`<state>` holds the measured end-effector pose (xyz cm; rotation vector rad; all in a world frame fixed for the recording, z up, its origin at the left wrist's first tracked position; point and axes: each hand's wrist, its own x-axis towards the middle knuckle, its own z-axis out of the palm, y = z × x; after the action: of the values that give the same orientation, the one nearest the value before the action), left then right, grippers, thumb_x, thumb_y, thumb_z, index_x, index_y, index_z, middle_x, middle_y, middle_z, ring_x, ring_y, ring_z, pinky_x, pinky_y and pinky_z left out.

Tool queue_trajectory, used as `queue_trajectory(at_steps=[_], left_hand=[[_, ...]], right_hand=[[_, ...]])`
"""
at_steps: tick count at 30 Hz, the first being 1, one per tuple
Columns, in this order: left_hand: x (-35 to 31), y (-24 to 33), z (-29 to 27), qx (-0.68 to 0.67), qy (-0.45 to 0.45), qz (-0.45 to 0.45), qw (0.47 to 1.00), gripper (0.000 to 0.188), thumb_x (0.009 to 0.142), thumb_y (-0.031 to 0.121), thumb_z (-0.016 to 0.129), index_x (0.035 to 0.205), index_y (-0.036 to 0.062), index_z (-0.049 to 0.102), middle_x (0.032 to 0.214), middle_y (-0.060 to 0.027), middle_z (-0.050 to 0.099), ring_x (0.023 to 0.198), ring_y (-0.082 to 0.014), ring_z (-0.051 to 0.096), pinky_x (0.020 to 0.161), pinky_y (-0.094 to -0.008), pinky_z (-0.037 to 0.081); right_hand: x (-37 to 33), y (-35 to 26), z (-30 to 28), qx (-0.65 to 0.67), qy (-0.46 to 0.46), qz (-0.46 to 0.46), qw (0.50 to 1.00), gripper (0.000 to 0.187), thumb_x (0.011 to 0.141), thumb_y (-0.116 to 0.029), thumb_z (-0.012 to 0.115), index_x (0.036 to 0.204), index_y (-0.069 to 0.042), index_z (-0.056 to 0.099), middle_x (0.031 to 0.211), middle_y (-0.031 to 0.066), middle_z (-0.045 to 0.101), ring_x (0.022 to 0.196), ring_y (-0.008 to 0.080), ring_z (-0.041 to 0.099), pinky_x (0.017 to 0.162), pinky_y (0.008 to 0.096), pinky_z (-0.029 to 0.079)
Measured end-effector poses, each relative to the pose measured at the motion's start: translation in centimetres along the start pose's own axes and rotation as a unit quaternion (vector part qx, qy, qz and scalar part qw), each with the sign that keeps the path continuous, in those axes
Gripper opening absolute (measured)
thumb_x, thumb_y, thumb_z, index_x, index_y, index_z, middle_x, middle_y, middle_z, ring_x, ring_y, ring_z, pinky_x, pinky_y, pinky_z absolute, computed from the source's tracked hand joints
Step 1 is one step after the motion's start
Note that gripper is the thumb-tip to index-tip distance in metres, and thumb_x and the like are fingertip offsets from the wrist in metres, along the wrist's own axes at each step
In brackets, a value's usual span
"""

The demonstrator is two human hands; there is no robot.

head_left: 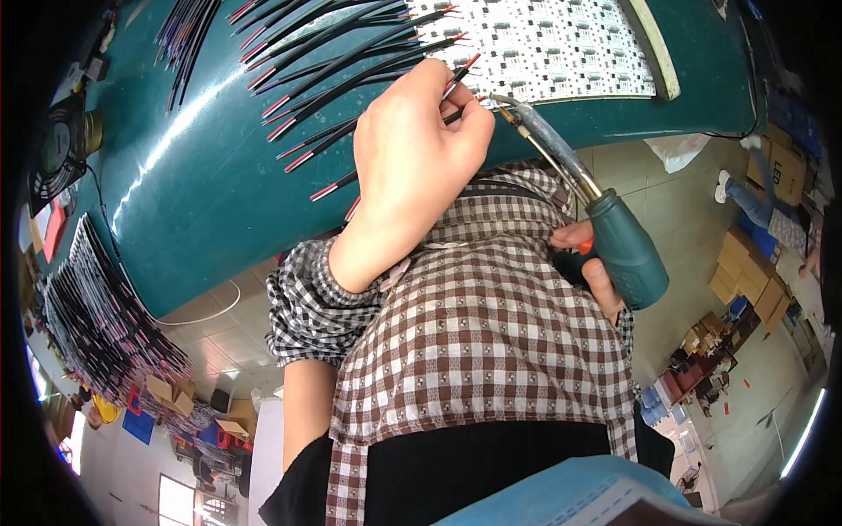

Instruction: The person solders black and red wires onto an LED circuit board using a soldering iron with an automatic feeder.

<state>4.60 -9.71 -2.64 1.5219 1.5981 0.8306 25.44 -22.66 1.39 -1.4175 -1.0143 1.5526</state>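
My left hand (pixel 412 149) is closed, pinching a thin black cable (pixel 462 75) with a red end between thumb and fingers at the front left of a white circuit board panel (pixel 561 53). In my right hand (pixel 602 285) is a soldering iron (pixel 627 245) with a thick green handle. Its bent metal tip points left and reaches the panel's near edge, close to my left fingertips. Most of my right hand is hidden behind the handle. More black cables (pixel 342 61) with red, blue and white ends lie side by side to the left of the panel.
The green tabletop (pixel 193 228) curves around me. A cable bundle (pixel 186 44) lies at its far left, and a large stack of cables (pixel 105 307) sits at the left. A dark fan (pixel 63 153) stands nearby. Cardboard boxes (pixel 747 272) and another person (pixel 763 202) are at the right.
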Motion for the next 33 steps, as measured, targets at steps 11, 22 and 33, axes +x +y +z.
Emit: queue_trajectory(at_steps=[11, 22, 33], left_hand=[[0.0, 0.0, 0.1, 0.018, 0.009, 0.013, 1.000, 0.013, 0.071, 0.010, 0.063, 0.071, 0.0004, 0.054, 0.064, -0.0136, 0.059, 0.057, -0.0338, 0.059, 0.051, -0.0412, 0.045], [0.0, -0.1, 0.1, 0.017, 0.013, 0.013, 1.000, 0.013, 0.072, 0.011, 0.063, 0.071, 0.0001, 0.055, 0.064, -0.0140, 0.060, 0.057, -0.0339, 0.060, 0.051, -0.0410, 0.045], [0.0, 0.4, -0.2, 0.019, -0.009, 0.002, 1.000, 0.015, 0.073, 0.012, 0.064, 0.073, -0.0001, 0.054, 0.065, -0.0140, 0.060, 0.058, -0.0331, 0.060, 0.053, -0.0393, 0.046]], right_hand=[[0.0, 0.2, -0.2, -0.001, -0.001, -0.006, 1.000, 0.036, 0.088, -0.021, 0.069, 0.111, 0.004, 0.059, 0.104, 0.0160, 0.063, 0.099, 0.0257, 0.062, 0.090, 0.0393, 0.050], [0.0, -0.5, 0.0, -0.011, 0.009, 0.022, 1.000, 0.045, 0.087, -0.024, 0.070, 0.117, 0.007, 0.056, 0.107, 0.0165, 0.063, 0.103, 0.0270, 0.063, 0.092, 0.0424, 0.052], [-0.1, 0.6, -0.8, -0.012, -0.011, -0.015, 1.000, 0.047, 0.086, -0.026, 0.071, 0.116, 0.006, 0.056, 0.111, 0.0188, 0.061, 0.105, 0.0282, 0.061, 0.091, 0.0405, 0.052]])
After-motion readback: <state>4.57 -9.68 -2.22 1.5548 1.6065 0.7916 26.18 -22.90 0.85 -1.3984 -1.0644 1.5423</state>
